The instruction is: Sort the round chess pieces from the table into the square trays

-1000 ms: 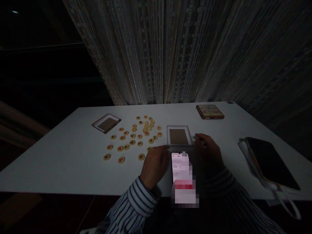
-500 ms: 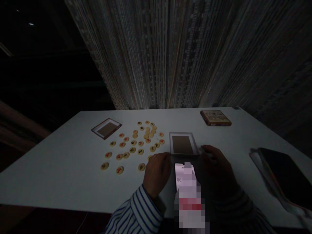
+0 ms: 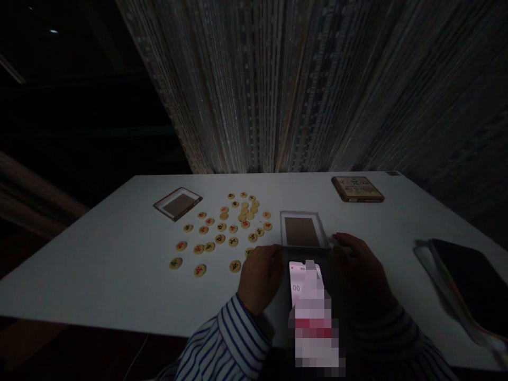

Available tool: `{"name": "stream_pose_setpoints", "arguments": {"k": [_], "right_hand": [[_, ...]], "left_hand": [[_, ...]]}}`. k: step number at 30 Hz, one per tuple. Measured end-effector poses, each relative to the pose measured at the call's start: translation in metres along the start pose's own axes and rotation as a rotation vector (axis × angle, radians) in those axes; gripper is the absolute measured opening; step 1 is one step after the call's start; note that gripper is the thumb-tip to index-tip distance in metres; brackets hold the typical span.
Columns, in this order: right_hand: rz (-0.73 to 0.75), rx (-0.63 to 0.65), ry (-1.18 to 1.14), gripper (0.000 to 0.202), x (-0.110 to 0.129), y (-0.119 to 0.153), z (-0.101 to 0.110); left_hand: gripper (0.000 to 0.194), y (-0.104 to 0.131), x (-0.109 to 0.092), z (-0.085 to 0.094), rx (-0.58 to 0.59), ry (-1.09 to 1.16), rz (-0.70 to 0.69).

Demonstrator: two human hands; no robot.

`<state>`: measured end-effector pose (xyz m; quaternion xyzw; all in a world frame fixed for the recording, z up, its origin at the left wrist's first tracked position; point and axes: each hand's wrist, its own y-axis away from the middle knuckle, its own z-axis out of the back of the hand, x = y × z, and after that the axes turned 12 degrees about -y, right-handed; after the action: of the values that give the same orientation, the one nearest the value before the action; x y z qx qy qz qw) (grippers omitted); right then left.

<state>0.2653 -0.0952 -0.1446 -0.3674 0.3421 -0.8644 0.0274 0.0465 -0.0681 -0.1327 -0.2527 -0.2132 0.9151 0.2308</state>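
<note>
The room is very dim. My left hand point(image 3: 260, 278) rests on the white table point(image 3: 99, 264) with its fingers curled, just left of a lit phone point(image 3: 304, 283) that lies between my hands. Its knuckles come close to the near left corner of a shallow box tray point(image 3: 302, 231) with a brown inside. My right hand point(image 3: 357, 264) lies flat to the right of the phone, fingertips at the tray's near right corner. Several round wooden game discs point(image 3: 222, 233) with red or black marks are scattered left of the tray. Both sleeves are striped.
A second flat tray or lid point(image 3: 178, 203) lies at the far left of the discs. A printed orange box point(image 3: 357, 189) sits at the back right. A dark bag point(image 3: 468, 286) with a pale strap lies at the right edge. A string curtain point(image 3: 297, 84) hangs behind the table.
The view has shifted slightly, so everything sits a little lower and to the right. Both hands keep their places beside the phone and the tray.
</note>
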Motion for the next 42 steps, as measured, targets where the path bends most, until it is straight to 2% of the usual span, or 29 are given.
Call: {"name": "stream_pose_setpoints", "arguments": {"k": [7, 17, 25, 29, 33, 37, 42], "right_hand": [[0.009, 0.008, 0.007, 0.027, -0.001, 0.001, 0.0], [0.004, 0.123, 0.002, 0.031, -0.002, 0.001, -0.002], [-0.177, 0.06, -0.064, 0.03, 0.007, 0.001, 0.004], [-0.223, 0.006, -0.098, 0.03, 0.015, -0.002, 0.005], [-0.254, -0.022, -0.069, 0.03, 0.026, -0.004, 0.007], [-0.166, 0.034, -0.083, 0.029, 0.042, -0.005, 0.009], [-0.011, 0.132, -0.109, 0.035, 0.067, -0.012, 0.005]], "left_hand": [[0.019, 0.0, 0.0, 0.001, 0.009, 0.009, -0.006], [0.022, 0.001, -0.001, 0.0, 0.112, -0.005, 0.024], [0.02, 0.004, -0.003, 0.001, 0.136, -0.01, 0.043], [0.019, 0.02, -0.005, 0.014, 0.113, 0.025, 0.058], [0.016, 0.044, 0.002, 0.038, 0.086, 0.027, 0.03], [0.015, 0.064, 0.02, 0.06, 0.05, 0.047, 0.058], [0.014, 0.073, 0.044, 0.073, 0.031, 0.049, 0.156]]}}
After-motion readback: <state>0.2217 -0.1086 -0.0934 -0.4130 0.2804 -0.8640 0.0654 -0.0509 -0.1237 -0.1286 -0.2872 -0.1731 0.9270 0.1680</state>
